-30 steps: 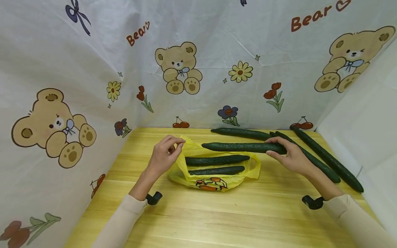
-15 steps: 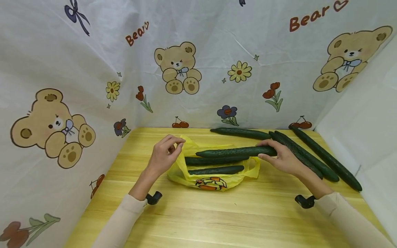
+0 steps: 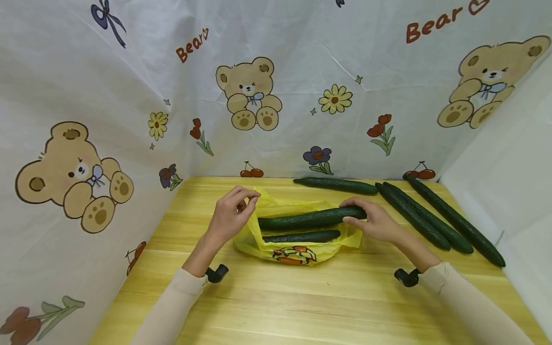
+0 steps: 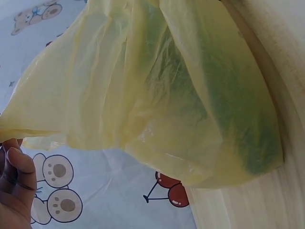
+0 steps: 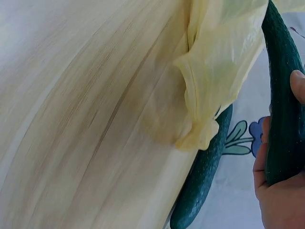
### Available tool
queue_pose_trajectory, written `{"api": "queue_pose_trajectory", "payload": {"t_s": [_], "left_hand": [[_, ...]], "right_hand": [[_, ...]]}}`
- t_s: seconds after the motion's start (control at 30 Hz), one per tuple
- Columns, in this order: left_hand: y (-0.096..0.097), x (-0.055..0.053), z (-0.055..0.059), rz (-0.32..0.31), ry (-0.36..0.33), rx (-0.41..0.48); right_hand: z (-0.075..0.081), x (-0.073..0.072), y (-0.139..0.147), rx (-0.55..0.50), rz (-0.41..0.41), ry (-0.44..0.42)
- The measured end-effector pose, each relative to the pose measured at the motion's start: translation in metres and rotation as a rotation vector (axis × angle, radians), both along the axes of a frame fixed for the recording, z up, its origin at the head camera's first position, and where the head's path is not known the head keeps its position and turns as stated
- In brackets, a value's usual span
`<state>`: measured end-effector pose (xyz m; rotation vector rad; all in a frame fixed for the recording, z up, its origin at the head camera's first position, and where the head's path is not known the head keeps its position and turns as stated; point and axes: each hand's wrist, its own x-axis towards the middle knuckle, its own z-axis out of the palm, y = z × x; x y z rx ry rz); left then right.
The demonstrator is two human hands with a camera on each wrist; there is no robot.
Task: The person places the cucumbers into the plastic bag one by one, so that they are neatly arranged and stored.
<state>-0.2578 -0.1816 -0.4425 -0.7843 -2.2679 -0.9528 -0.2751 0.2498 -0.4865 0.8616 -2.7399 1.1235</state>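
Note:
A yellow plastic bag [image 3: 247,242] lies on its side, mouth spread. My left hand [image 3: 230,213] pinches the upper left of its rim between thumb and fingers; the left wrist view shows the stretched film of the bag [image 4: 105,95] with green showing through. With my right hand [image 3: 377,221] I grip the right end of a cucumber [image 3: 310,218], thumb on the near side. Its left end reaches into the bag's mouth. In front of it another cucumber [image 3: 302,237] lies inside the bag. The right wrist view has the held cucumber [image 5: 285,109] beside the bag's handle [image 5: 205,129].
One cucumber [image 3: 336,185] lies along the table's back edge. Several more slant at the right, among them a cucumber [image 3: 411,215] and the outermost cucumber [image 3: 457,220]. A printed bear curtain [image 3: 293,105] hangs behind the wooden table [image 3: 319,302].
My right hand has moved left and slightly down, bringing its cucumber from above the bag into the mouth, where it covers the rear cucumber inside. The left hand keeps its pinch in place.

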Motion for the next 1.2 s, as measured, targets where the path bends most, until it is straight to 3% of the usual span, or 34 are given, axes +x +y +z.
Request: {"api": "queue_pose_trajectory", "payload": {"t_s": [0.23, 0.43, 0.77, 1.2], "left_hand": [[0.002, -0.001, 0.002, -0.004, 0.001, -0.011], [0.002, 0.002, 0.003, -0.002, -0.007, -0.018], [0.002, 0.001, 0.005, -0.006, -0.001, -0.015], [-0.001, 0.002, 0.008, -0.004, -0.006, -0.013]], "right_hand": [[-0.003, 0.002, -0.018, 0.001, 0.041, -0.056], [0.001, 0.0, -0.041, 0.012, 0.077, -0.031], [0.006, -0.003, -0.078, 0.064, 0.128, -0.07], [0.015, -0.004, -0.091, 0.062, 0.145, -0.068]]}}
